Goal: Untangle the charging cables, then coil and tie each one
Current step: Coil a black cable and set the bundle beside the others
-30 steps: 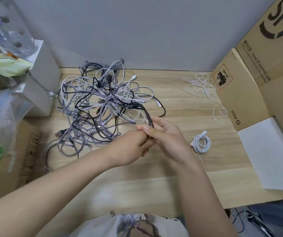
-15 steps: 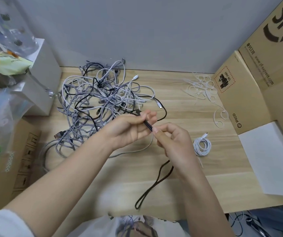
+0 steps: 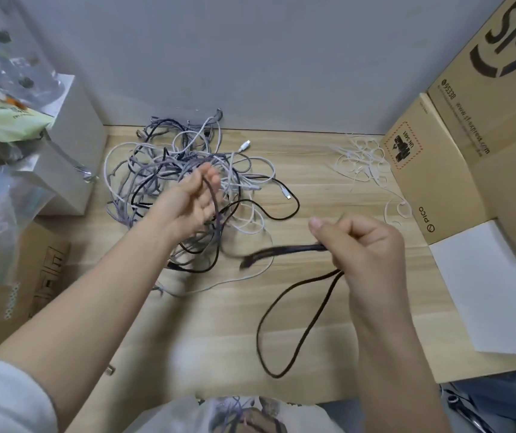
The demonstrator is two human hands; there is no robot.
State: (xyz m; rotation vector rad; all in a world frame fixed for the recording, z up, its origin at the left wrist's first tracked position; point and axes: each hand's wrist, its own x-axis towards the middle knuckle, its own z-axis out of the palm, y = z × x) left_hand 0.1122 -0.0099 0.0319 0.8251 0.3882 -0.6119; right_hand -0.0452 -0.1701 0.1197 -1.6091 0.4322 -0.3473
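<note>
Right hand: we see the right hand (image 3: 364, 245) over the right middle of the wooden table (image 3: 328, 182), fingers curled tight around a black cable (image 3: 294, 326).
Black cable at the right hand: a short blurred end sticks out from the fist to the left, and below the fist a long loop hangs down and lies on the table toward the near edge.
Left hand: the left hand (image 3: 192, 200) is raised over the pile of cables (image 3: 175, 170), palm turned up; the thumb and the curled fingers pinch a dark cable strand (image 3: 216, 214).
Dark strand at the left hand: it goes from the fingertips down across the palm and then into the pile below. We cannot tell if it is the same cable as the one in the right hand.
Pile of cables: grey, white and black cables are mixed together at the back left of the table, mostly behind and under the left hand; one white plug (image 3: 244, 146) points toward the wall.
White ties: a loose heap of white ties (image 3: 362, 160) lies at the back right, just beside a cardboard box (image 3: 456, 145).
White sheet: a white sheet (image 3: 494, 289) lies on the right edge of the table, in front of the box.
</note>
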